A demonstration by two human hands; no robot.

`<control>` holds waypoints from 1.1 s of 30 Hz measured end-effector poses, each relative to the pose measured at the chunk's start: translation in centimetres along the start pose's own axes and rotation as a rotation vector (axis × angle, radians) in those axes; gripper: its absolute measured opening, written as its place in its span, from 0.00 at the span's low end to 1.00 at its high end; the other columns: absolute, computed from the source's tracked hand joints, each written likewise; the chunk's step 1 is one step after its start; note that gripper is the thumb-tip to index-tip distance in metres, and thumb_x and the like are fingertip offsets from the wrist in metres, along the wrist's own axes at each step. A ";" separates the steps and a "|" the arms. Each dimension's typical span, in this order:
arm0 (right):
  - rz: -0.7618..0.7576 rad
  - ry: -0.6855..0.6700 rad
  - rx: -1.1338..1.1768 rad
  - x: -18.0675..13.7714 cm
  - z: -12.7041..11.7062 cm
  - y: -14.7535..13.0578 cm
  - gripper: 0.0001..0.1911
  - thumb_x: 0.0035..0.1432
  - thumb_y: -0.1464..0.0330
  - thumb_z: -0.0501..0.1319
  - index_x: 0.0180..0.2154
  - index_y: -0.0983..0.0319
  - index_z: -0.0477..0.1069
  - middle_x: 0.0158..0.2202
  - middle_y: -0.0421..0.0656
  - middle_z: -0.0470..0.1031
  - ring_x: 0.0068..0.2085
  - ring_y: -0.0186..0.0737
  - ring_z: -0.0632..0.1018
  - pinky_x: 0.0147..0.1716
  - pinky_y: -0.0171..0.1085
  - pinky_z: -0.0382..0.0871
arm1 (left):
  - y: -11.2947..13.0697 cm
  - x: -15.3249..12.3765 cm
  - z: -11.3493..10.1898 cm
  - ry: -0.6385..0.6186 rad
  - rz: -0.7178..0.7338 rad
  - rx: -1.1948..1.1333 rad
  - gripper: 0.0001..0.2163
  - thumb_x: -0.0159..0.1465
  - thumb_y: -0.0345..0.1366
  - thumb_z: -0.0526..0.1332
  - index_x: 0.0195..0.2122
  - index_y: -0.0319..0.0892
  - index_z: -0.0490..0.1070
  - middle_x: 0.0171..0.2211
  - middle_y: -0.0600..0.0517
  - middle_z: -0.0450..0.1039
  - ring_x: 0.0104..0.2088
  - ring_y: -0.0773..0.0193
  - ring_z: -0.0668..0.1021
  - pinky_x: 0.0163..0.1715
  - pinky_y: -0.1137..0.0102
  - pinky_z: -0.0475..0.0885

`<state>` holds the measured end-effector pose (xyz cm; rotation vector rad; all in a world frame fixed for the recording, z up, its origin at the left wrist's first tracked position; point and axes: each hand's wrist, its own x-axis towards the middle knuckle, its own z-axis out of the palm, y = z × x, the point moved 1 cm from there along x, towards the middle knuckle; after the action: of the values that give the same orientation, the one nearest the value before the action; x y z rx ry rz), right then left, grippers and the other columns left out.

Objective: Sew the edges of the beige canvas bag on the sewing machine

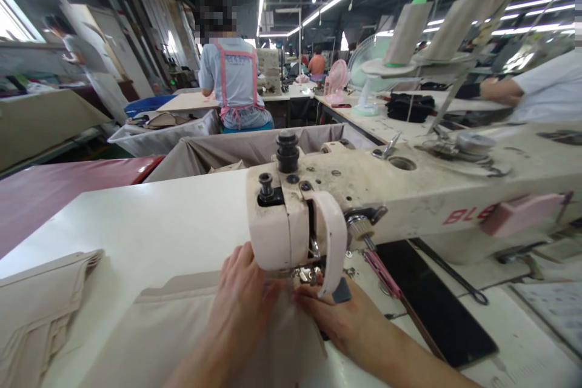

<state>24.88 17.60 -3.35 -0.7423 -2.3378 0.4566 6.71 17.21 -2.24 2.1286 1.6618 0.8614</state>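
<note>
A beige cloth (182, 321) lies flat on the white table (159, 218), its far edge pushed under the head of the sewing machine (364, 194), where the presser foot (309, 274) comes down. The left hand (243, 300) rests palm down on the cloth, just left of the foot, fingers held together and reaching under the machine head; it presses the cloth flat and pinches nothing. The right hand (336, 315) lies on the cloth's right edge, just beside the foot, its fingertips pointing left toward the left hand's; part of it is hidden by the machine's pink guard (334, 242), so whether it grips the cloth or only presses on it cannot be told. The two hands nearly meet below the needle area.

At the table's left edge sits a folded stack (40, 309) of the same beige cloth, well apart from the hands. A black panel (431, 309) lies to the right of the right forearm. Behind the table stands a grey cloth bin (236, 148). Beyond it a person (234, 82) in a light shirt with pink apron straps sits facing away. Thread cones (407, 30) rise behind the machine, near a green fan (364, 66).
</note>
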 end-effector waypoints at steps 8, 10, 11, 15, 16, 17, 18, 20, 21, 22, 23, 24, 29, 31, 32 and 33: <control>0.403 0.050 0.314 -1.8 0.3 -1.6 0.12 0.67 0.68 0.50 0.43 0.62 0.71 0.36 0.48 0.77 0.38 0.43 0.79 0.40 0.41 0.74 | 1.5 -5.8 2.3 -0.046 -0.267 -0.320 0.19 0.42 0.24 0.65 0.36 0.43 0.66 0.31 0.54 0.69 0.32 0.61 0.71 0.34 0.69 0.68; 0.660 0.065 0.700 -2.6 0.8 -2.5 0.13 0.66 0.64 0.52 0.48 0.63 0.67 0.32 0.44 0.76 0.33 0.40 0.80 0.37 0.39 0.76 | 1.6 -5.4 1.9 -0.045 -0.268 -0.362 0.18 0.43 0.24 0.67 0.34 0.43 0.66 0.29 0.56 0.68 0.31 0.63 0.70 0.33 0.70 0.67; 0.780 0.075 0.931 -2.8 1.1 -3.0 0.16 0.63 0.61 0.56 0.48 0.63 0.66 0.29 0.42 0.75 0.31 0.39 0.80 0.36 0.39 0.76 | 1.6 -5.2 1.7 -0.040 -0.262 -0.376 0.18 0.42 0.25 0.68 0.34 0.43 0.66 0.29 0.56 0.68 0.31 0.63 0.69 0.32 0.71 0.66; 1.000 0.129 1.320 -2.6 1.7 -4.3 0.22 0.47 0.58 0.70 0.40 0.66 0.73 0.24 0.38 0.74 0.26 0.34 0.77 0.33 0.33 0.73 | 1.0 -5.0 1.2 -0.081 -0.193 -0.386 0.21 0.39 0.27 0.74 0.32 0.42 0.67 0.28 0.57 0.67 0.30 0.64 0.69 0.31 0.72 0.66; 1.021 0.133 1.308 -2.4 1.7 -4.4 0.22 0.45 0.58 0.72 0.37 0.66 0.74 0.24 0.38 0.74 0.26 0.33 0.76 0.32 0.32 0.73 | 0.8 -5.1 1.1 -0.109 -0.166 -0.386 0.20 0.41 0.28 0.74 0.32 0.42 0.68 0.28 0.56 0.67 0.30 0.64 0.69 0.30 0.73 0.66; 1.043 0.137 1.292 -2.3 1.7 -4.4 0.21 0.42 0.59 0.73 0.36 0.66 0.75 0.23 0.37 0.74 0.26 0.32 0.76 0.31 0.32 0.73 | 0.7 -5.2 0.9 -0.137 -0.137 -0.388 0.17 0.44 0.28 0.73 0.32 0.42 0.68 0.28 0.56 0.68 0.30 0.65 0.70 0.30 0.73 0.66; 1.061 0.144 1.278 -2.2 1.7 -4.5 0.20 0.41 0.60 0.73 0.35 0.65 0.75 0.23 0.36 0.74 0.25 0.32 0.76 0.32 0.32 0.73 | 0.7 -5.2 0.8 -0.146 -0.112 -0.384 0.13 0.48 0.28 0.71 0.31 0.42 0.68 0.28 0.56 0.68 0.29 0.65 0.70 0.29 0.74 0.67; 1.090 0.151 1.265 -2.2 1.8 -4.6 0.19 0.38 0.62 0.74 0.32 0.65 0.76 0.22 0.35 0.73 0.25 0.32 0.76 0.32 0.32 0.73 | 1.0 -5.3 0.5 -0.097 -0.031 -0.345 0.06 0.57 0.26 0.64 0.30 0.42 0.68 0.26 0.55 0.69 0.29 0.67 0.71 0.28 0.75 0.67; 1.099 0.150 1.265 -2.3 1.8 -4.6 0.18 0.38 0.62 0.74 0.31 0.65 0.76 0.21 0.35 0.73 0.25 0.32 0.76 0.31 0.32 0.73 | 1.3 -5.3 0.4 -0.053 0.049 -0.313 0.05 0.60 0.26 0.61 0.30 0.42 0.67 0.26 0.55 0.69 0.28 0.67 0.71 0.28 0.75 0.67; 1.103 0.142 1.269 -2.4 1.9 -4.8 0.17 0.39 0.61 0.74 0.29 0.65 0.76 0.21 0.36 0.74 0.25 0.32 0.76 0.30 0.32 0.73 | 1.6 -5.3 0.3 -0.005 0.154 -0.277 0.06 0.62 0.25 0.58 0.30 0.41 0.68 0.26 0.54 0.69 0.28 0.66 0.71 0.29 0.74 0.68; 1.104 0.131 1.277 -2.6 2.0 -4.9 0.16 0.40 0.61 0.74 0.28 0.65 0.76 0.22 0.37 0.75 0.26 0.33 0.77 0.30 0.32 0.73 | 1.9 -5.4 0.3 0.041 0.267 -0.237 0.06 0.63 0.24 0.56 0.31 0.41 0.68 0.26 0.53 0.69 0.29 0.66 0.71 0.29 0.73 0.68; 1.104 0.120 1.286 -2.8 2.1 -5.1 0.16 0.41 0.60 0.73 0.27 0.65 0.76 0.23 0.38 0.76 0.27 0.34 0.77 0.30 0.32 0.73 | 2.2 -5.5 0.4 0.070 0.367 -0.203 0.07 0.64 0.23 0.55 0.34 0.40 0.69 0.27 0.51 0.69 0.29 0.65 0.71 0.30 0.72 0.68; 1.112 0.105 1.292 -3.6 2.4 -5.8 0.13 0.47 0.59 0.70 0.31 0.63 0.80 0.26 0.41 0.79 0.32 0.39 0.79 0.35 0.34 0.73 | 2.2 -6.1 0.8 0.062 0.543 -0.162 0.08 0.65 0.24 0.53 0.41 0.35 0.70 0.30 0.45 0.70 0.32 0.61 0.70 0.29 0.69 0.71; 1.118 0.109 1.281 -3.6 2.3 -5.9 0.13 0.48 0.59 0.69 0.32 0.62 0.80 0.28 0.41 0.80 0.35 0.40 0.79 0.37 0.35 0.72 | 1.9 -6.3 0.7 0.058 0.572 -0.158 0.08 0.66 0.24 0.53 0.43 0.34 0.70 0.31 0.44 0.70 0.32 0.61 0.70 0.29 0.70 0.72; 1.119 0.114 1.277 -3.6 2.3 -5.9 0.13 0.48 0.59 0.69 0.32 0.62 0.81 0.28 0.41 0.80 0.35 0.41 0.79 0.38 0.35 0.72 | 1.8 -6.3 0.6 0.062 0.585 -0.149 0.08 0.66 0.24 0.53 0.43 0.33 0.70 0.31 0.44 0.70 0.33 0.62 0.70 0.30 0.70 0.72; 1.121 0.121 1.276 -3.6 2.2 -5.9 0.13 0.48 0.59 0.69 0.32 0.62 0.81 0.29 0.41 0.80 0.36 0.41 0.79 0.38 0.35 0.72 | 1.7 -6.4 0.5 0.073 0.602 -0.136 0.08 0.66 0.24 0.53 0.43 0.33 0.71 0.31 0.44 0.71 0.33 0.62 0.70 0.31 0.70 0.72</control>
<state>23.36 10.55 -3.81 -1.1926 -0.8663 1.9808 7.39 10.74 -3.40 2.5557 0.9452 1.1823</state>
